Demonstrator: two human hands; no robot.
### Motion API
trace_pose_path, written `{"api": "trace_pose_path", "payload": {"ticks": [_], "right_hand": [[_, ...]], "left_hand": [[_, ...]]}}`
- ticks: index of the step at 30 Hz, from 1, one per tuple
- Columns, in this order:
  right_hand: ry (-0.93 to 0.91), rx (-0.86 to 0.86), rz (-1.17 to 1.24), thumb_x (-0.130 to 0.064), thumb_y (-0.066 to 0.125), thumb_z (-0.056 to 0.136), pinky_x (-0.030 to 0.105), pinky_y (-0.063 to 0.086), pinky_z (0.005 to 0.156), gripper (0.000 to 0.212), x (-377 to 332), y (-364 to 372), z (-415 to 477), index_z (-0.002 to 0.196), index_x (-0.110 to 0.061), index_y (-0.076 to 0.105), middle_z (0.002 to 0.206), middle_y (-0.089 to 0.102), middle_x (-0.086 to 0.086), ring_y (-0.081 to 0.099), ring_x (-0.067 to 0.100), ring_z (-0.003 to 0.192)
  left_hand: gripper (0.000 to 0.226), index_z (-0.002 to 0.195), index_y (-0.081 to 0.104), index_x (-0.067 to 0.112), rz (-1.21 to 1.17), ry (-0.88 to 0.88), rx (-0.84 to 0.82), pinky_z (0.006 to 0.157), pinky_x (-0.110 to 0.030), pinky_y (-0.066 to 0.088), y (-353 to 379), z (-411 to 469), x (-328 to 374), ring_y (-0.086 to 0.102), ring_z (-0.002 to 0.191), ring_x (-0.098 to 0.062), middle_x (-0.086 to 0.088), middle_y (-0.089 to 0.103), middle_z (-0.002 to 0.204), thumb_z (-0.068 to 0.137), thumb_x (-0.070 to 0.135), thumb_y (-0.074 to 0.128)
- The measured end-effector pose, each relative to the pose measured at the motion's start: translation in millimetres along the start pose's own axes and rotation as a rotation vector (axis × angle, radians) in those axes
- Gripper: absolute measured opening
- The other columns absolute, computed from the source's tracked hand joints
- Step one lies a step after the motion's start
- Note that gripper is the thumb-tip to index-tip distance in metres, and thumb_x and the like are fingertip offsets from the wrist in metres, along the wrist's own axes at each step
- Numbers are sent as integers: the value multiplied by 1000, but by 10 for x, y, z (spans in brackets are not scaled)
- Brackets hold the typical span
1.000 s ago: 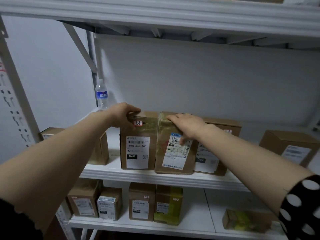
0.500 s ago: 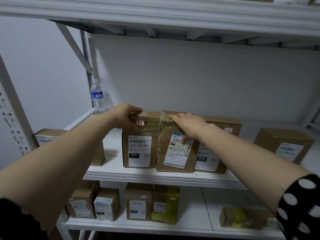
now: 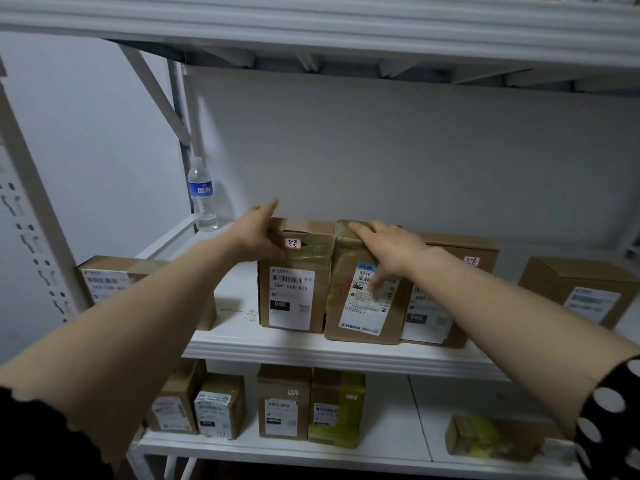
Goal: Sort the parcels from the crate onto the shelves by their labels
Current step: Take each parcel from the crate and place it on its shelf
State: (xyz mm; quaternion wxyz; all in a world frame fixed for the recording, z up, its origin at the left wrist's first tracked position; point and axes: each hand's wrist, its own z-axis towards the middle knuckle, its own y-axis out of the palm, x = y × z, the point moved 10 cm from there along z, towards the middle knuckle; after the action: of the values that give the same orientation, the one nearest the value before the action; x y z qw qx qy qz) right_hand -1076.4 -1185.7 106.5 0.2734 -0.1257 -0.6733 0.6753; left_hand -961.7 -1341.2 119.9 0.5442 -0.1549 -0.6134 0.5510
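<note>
Fingers of left hand [image 3: 254, 237] have straightened off box [image 3: 298, 258] — right hand [image 3: 391, 247] still presses parcel [image 3: 360, 317].

We're in a parcel storeroom, courier-depot type. White steel racking fills the frame: slotted upright [image 3: 34, 237] at the left edge, top shelf [image 3: 311, 26] above, middle shelf [image 3: 329, 355] across centre, bottom shelf [image 3: 277, 452] below. Brown cardboard parcels stand in rows on both lower tiers. The centre parcel [image 3: 317, 261] carries a printed barcode waybill [image 3: 290, 299] and a handwritten red-edged sticker [image 3: 293, 243] reading 3-2-3. Bare grey wall [image 3: 398, 150] behind.
</note>
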Motion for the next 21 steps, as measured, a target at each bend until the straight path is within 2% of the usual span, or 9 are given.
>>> {"api": "trace_pose_path", "payload": {"ticks": [3, 6, 7, 9, 12, 16, 21], "right_hand": [[-78, 141, 99, -57, 72, 72, 41, 25, 113, 110, -243, -163, -34, 152, -21, 5, 156, 21, 6, 23, 27, 142], [-192, 241, 162, -51, 63, 83, 38, 19, 116, 95, -597, -267, -19, 152, -25, 3, 159, 14, 2, 17, 22, 145], [-210, 250, 150, -49, 61, 86, 37, 19, 115, 90, -685, -263, 3, 152, -26, 5, 158, 16, 1, 19, 21, 144], [-201, 262, 141, -45, 58, 89, 36, 22, 114, 79, -770, -241, 60, 151, -26, 12, 156, 23, 1, 23, 22, 142], [-163, 288, 177, -38, 59, 90, 36, 24, 112, 72, -764, -247, 123, 149, -24, 22, 152, 29, 1, 27, 23, 139], [-155, 291, 197, -35, 61, 90, 36, 23, 113, 70, -755, -233, 183, 148, -21, 24, 151, 32, 2, 25, 22, 139], [-161, 271, 217, -30, 62, 89, 37, 25, 113, 70, -754, -213, 220, 148, -18, 25, 150, 32, 4, 24, 24, 138]], "left_hand": [[106, 150, 6, 8, -355, -94, 74, 89, -35, 49, 46, -123, -186, 54, 108, -25, -9, 50, 123, 71, -5, 76], [101, 144, 14, 6, -635, -225, 126, 90, -40, 52, 344, -298, -512, 58, 111, -25, -7, 55, 123, 68, -3, 80], [93, 140, 23, 7, -672, -262, 132, 90, -42, 53, 482, -375, -608, 59, 110, -25, -7, 56, 122, 67, -1, 81], [67, 125, 43, 9, -651, -312, 109, 90, -44, 53, 753, -502, -761, 61, 106, -24, -6, 62, 113, 70, 4, 80], [41, 118, 55, 9, -612, -339, 34, 96, -42, 49, 1076, -593, -872, 60, 111, -24, -8, 64, 117, 80, 7, 72], [32, 120, 58, 10, -442, -334, 69, 97, -39, 48, 1154, -579, -965, 59, 113, -25, -8, 64, 122, 88, 14, 63], [31, 118, 60, 8, -354, -314, 94, 91, -37, 50, 1139, -548, -971, 61, 107, -26, -9, 66, 117, 89, 20, 63]]}}
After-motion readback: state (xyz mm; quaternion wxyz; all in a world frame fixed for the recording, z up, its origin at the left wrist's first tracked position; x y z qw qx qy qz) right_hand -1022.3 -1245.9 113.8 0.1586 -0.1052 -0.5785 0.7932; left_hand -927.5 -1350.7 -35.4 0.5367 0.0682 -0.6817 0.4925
